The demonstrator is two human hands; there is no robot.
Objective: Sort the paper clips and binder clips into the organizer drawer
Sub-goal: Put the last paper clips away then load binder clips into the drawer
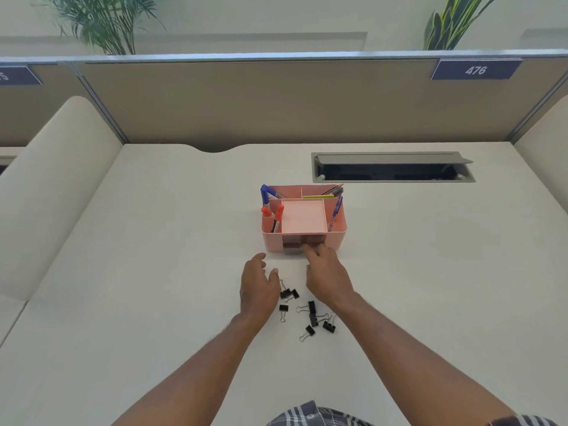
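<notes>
A pink desk organizer (335, 238) stands mid-desk, with a small drawer (293, 245) low in its front. My right hand (327, 273) reaches to that drawer front, fingertips touching it; whether it grips the pull I cannot tell. My left hand (257, 287) hovers just left, fingers spread and empty. Several black binder clips (312, 309) lie scattered on the desk between and behind my hands. I see no paper clips.
Markers (265, 195) and pens (336, 207) stick out of the organizer's top compartments. An open cable hatch (393, 167) sits behind it to the right. A partition wall closes the desk's far edge, with padded dividers on both sides.
</notes>
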